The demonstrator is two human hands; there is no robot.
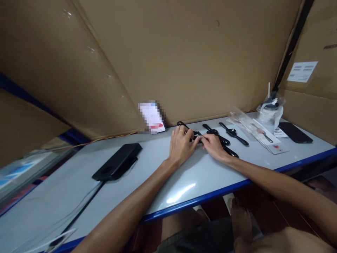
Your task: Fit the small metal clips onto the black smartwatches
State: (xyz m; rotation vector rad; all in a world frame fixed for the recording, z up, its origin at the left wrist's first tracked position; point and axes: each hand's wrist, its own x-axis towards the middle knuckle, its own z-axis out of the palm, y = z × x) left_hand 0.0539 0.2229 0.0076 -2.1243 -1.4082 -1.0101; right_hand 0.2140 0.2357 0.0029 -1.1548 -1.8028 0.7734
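Near the back middle of the table, my left hand [181, 140] and my right hand [214, 146] meet over a black spokeshave [231, 151]. Its far handle sticks out past my left fingers, and its near handle shows beyond my right wrist. Both hands have their fingers curled around its middle, which they mostly hide. Just behind my right hand lie other black spokeshaves [207, 127], overlapping each other. One more spokeshave [233, 133] rests apart to the right, its two handles set slantwise.
Clear plastic packets with printed cards [273, 146] lie on the right, beside a dark phone [296, 133] and a bagged cup with a straw [268, 109]. A lit phone [152, 117] leans on the cardboard wall [184, 63]. A black power bank [117, 162] with a cable sits left.
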